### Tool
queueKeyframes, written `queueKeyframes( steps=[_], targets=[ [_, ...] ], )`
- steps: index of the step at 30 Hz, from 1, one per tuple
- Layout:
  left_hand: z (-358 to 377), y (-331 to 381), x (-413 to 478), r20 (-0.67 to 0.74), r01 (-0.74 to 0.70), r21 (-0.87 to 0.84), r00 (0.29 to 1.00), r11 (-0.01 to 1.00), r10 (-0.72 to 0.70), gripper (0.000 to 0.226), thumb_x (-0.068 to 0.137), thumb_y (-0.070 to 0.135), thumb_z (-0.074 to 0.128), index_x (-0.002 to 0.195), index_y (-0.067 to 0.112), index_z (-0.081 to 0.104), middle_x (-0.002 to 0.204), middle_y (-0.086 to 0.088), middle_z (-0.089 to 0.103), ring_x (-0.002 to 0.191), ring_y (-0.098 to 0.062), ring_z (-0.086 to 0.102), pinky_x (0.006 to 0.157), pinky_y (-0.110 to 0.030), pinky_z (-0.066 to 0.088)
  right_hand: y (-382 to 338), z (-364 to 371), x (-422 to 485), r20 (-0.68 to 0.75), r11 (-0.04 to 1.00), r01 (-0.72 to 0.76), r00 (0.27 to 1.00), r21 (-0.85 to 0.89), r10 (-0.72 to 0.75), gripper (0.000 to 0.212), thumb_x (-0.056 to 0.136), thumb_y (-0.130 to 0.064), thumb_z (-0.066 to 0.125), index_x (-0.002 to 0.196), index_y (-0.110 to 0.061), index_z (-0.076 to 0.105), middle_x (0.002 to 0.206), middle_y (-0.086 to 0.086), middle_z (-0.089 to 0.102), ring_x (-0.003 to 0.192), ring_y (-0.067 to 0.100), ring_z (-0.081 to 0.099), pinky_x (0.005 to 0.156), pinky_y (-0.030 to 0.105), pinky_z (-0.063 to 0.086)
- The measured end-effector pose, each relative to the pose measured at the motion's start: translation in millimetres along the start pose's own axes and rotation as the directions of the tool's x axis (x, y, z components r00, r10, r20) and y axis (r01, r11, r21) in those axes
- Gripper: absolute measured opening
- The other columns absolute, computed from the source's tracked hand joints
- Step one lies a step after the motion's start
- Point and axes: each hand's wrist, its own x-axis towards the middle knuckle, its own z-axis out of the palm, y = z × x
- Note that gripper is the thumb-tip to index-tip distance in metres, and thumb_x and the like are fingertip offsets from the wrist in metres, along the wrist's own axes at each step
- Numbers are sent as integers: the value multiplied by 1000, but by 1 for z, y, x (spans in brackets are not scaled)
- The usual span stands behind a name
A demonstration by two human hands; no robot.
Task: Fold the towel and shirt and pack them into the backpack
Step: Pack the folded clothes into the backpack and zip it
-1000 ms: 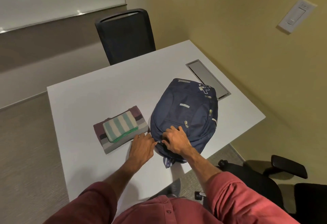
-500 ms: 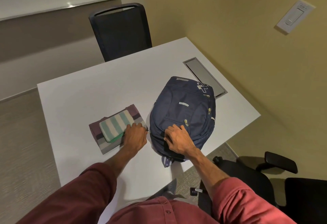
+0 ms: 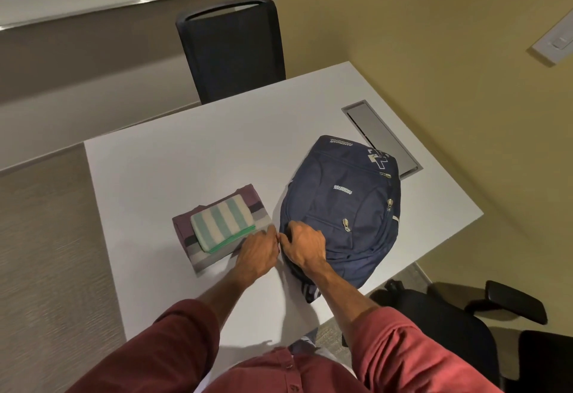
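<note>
Head view: bag mouth not visibly open, folded stack right beside your left hand

Backpack (image 3: pixel 350 206) lies flat, front up, on the right half of the desk (image 3: pixel 186 160). Its near corner sits close to the desk edge, and a strap (image 3: pixel 310 291) hangs over that edge. The folded towel (image 3: pixel 221 222) sits on top of the folded shirt (image 3: pixel 203 260), just left of the bag. Nothing is packed yet.

Your right hand (image 3: pixel 305 245) is on the bag's near-left edge, fingers (image 3: pixel 294 228) curled over the fabric and holding it. Your left hand (image 3: pixel 257 253) is in the gap between stack and bag, fingers bunched at the bag's side seam. I can't tell whether they pinch a zipper pull or only touch it. My read is that you're working the zipper open.

Risks as I see them:
- If you pull the zipper toward yourself, the bag may slide off the near edge. It's already close, and the hanging strap adds drag. Pin it with the right hand.
- Your left wrist is touching or nearly touching the stack's corner. A sideways jerk could knock the towel off the shirt and undo the folds.
- If the mouth is only partly open, the stack will likely catch on the zipper when you push it in, and you'd have to refold.
- Loose fabric may snag in the slider if the seam isn't held taut.
</note>
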Motion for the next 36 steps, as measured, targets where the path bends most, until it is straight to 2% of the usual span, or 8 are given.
queueKeyframes(
  steps=[5, 10, 12, 17, 20, 24, 29, 36],
  targets=[
    [3, -9, 2, 34, -4, -43, 999, 999, 5, 24, 112, 29, 48, 124, 17, 65, 113, -5, 75, 100, -22, 71, 89, -35, 57, -1, -1, 5, 87, 999, -36, 996, -7, 37, 38, 100, -52, 64, 109, -15, 63, 110, 4, 72, 99, 31, 70, 89, 41, 52],
    [-5, -3, 8, 140, -31, 128, 990, 991, 13, 21, 109, 28, 62, 126, 20, 72, 116, -2, 75, 105, -21, 73, 92, -33, 59, 1, -5, 5, 145, 999, -43, 989, -12, 44, 14, 95, -25, 64, 105, -15, 61, 110, 5, 72, 100, 34, 68, 89, 41, 47],
    [-12, -2, 13, 106, -10, 209, 994, 978, -13, 15, 106, 26, 64, 118, 23, 72, 109, 0, 75, 100, -20, 70, 89, -35, 55, 0, -10, 6, 152, 998, -57, 987, 17, 53, 13, 89, -15, 62, 101, -16, 61, 106, 4, 73, 96, 33, 68, 85, 40, 46],
    [-31, -4, 41, -30, 54, 299, 998, 953, -47, 10, 95, 22, 70, 97, 30, 74, 91, 5, 71, 94, -22, 62, 80, -41, 39, 12, -21, 11, 161, 964, -166, 978, 207, 134, 7, 84, -18, 67, 87, -22, 61, 84, -6, 69, 83, 25, 66, 74, 36, 54],
    [-33, -5, 69, -30, 21, 284, 999, 959, -12, 16, 94, 33, 71, 108, 28, 78, 114, 2, 71, 107, -25, 63, 89, -45, 40, 21, -25, 17, 172, 936, -190, 975, 295, 144, 9, 81, -20, 68, 80, -23, 59, 75, -9, 68, 76, 18, 65, 72, 34, 54],
    [-34, -6, 94, -45, 53, 268, 998, 962, -42, 26, 91, 35, 72, 115, 30, 80, 145, 0, 61, 134, -28, 54, 112, -54, 31, 30, -32, 29, 212, 913, -194, 970, 358, 122, 13, 80, -20, 76, 76, -19, 64, 72, -8, 69, 71, 10, 64, 68, 30, 50],
    [-34, -3, 118, -24, 36, 311, 999, 950, -30, 27, 98, 38, 64, 120, 32, 77, 148, 1, 59, 138, -25, 50, 116, -53, 32, 35, -35, 39, 301, 907, -198, 950, 370, 84, 19, 81, -23, 81, 74, -21, 63, 72, -12, 67, 71, 8, 62, 68, 29, 47],
    [-30, -8, 150, 54, 53, 385, 995, 922, -80, 31, 102, 38, 66, 133, 36, 69, 161, 4, 46, 154, -23, 33, 128, -56, 16, 47, -32, 45, 355, 876, -196, 934, 440, 31, 21, 75, -21, 82, 75, -13, 64, 66, -14, 63, 67, 7, 58, 72, 35, 52]
  ],
)
